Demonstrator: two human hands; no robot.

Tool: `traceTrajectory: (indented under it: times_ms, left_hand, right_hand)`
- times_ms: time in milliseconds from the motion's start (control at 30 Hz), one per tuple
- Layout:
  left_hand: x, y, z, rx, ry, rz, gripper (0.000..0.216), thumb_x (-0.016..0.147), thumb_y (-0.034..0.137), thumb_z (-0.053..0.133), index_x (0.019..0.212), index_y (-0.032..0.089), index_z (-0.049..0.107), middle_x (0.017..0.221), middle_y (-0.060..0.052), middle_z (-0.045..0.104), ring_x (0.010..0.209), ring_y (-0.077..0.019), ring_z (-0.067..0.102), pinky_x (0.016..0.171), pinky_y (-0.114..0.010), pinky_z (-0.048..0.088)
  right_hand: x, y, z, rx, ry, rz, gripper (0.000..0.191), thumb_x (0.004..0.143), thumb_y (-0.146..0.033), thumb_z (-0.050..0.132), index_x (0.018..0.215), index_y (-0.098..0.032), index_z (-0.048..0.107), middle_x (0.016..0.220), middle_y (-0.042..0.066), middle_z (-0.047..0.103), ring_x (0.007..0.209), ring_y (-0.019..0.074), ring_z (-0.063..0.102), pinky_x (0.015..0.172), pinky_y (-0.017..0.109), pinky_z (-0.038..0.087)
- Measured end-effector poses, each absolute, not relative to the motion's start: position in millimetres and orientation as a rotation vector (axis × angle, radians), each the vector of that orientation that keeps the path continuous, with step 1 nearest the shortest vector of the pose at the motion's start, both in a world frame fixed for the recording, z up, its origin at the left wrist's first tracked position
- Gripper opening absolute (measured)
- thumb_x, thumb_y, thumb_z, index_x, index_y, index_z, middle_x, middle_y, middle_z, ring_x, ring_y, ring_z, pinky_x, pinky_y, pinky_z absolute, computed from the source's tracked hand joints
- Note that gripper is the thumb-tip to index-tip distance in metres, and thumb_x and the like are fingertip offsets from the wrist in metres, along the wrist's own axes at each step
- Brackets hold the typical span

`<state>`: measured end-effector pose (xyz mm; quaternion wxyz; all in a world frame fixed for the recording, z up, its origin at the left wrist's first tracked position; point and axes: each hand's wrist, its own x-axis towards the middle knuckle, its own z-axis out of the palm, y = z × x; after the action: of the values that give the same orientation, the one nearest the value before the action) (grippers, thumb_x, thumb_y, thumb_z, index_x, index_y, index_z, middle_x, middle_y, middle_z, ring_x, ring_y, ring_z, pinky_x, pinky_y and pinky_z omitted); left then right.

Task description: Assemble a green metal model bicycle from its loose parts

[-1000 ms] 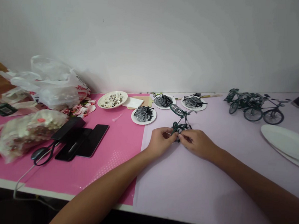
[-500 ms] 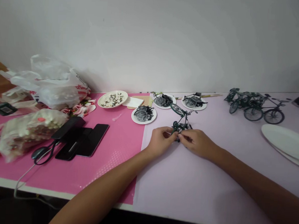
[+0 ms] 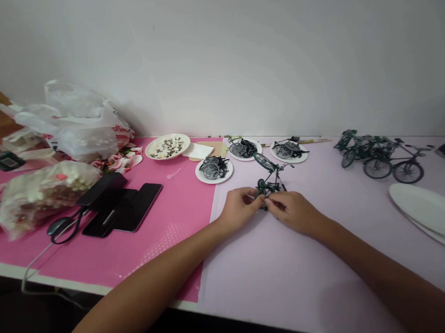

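A small dark green model bicycle [image 3: 270,177] stands tilted on end between my hands, one wheel raised toward the wall and the handlebar to the upper right. My left hand [image 3: 240,206] pinches its lower part from the left. From the right, my right hand [image 3: 293,209] has thumb and finger closed on the same low spot. My fingertips meet there and hide the exact part being gripped. Just beyond are white plates of dark bicycle parts: the near plate [image 3: 213,178], the middle plate [image 3: 244,157] and the right plate [image 3: 288,158].
Several model bicycles [image 3: 381,158] stand at the back right, above stacked white plates [image 3: 429,209]. Left lie a bowl of small pieces [image 3: 168,147], a smartphone [image 3: 142,207], a black device with a cable [image 3: 102,189], a bag of white pieces [image 3: 47,196] and white plastic bags [image 3: 82,123].
Almost nothing differs. Both hands keep their hold on the model bicycle, and the view has shifted very slightly.
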<state>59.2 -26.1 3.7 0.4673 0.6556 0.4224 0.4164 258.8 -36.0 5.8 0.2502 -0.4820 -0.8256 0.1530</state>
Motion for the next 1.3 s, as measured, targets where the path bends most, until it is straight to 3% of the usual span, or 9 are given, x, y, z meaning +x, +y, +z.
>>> traceTrajectory:
  times_ms: [533,1300]
  left_hand:
    - [58.6,-24.8,4.0,1.671,1.069,1.007,0.022,0.09,0.033,0.066,0.076,0.015,0.067,0.069,-0.002,0.068,0.063,-0.0133,0.063,0.06,-0.023,0.045]
    - [58.8,-24.8,4.0,1.677,1.07,1.0,0.019,0.091,0.03,0.065,0.081,0.014,0.069,0.073,-0.002,0.07,0.065,-0.0135,0.065,0.061,-0.022,0.048]
  right_hand:
    - [258.0,-36.1,7.4,-1.319,-2.27,0.402,0.037,0.098,-0.038,0.05,0.065,-0.022,0.044,0.06,0.0,0.056,0.056,0.0155,0.048,0.057,0.03,0.031]
    - [258.3,-36.2,7.3,-1.311,-2.274,0.398,0.037,0.099,-0.038,0.05,0.066,-0.022,0.043,0.061,0.0,0.056,0.056,0.0151,0.048,0.058,0.03,0.031]
